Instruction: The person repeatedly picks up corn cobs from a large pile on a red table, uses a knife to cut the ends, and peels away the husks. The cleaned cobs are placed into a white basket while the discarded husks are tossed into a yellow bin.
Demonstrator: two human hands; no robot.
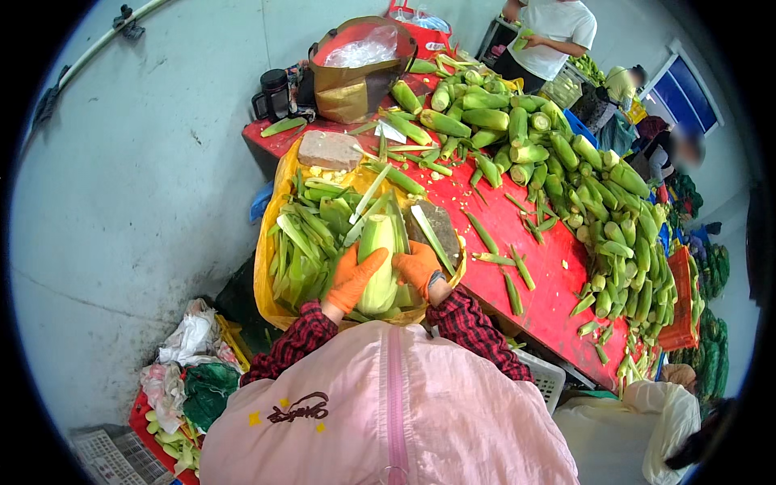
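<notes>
An ear of corn in pale green husk [378, 267] stands upright, cut end up, over a yellow plastic bag [267, 267] that holds stripped corn husks [306, 242]. My left hand [356, 276], in an orange glove, grips the ear from its left side, thumb across the front. At the ear's right side my right hand [417, 267], also gloved in orange, has its fingers closed around a darker green husk leaf [398, 227]. That leaf stands partly away from the ear. Parts of my right fingertips are hidden.
Unpeeled corn [545, 151] is heaped along the red table [515, 242]. A brick [329, 150] and a grey stone [435, 230] lie at the bag's edges. Behind are a brown bag [348, 100] and a black mug [274, 94]. A co-worker [548, 36] stands beyond; an orange crate [679, 303] is right.
</notes>
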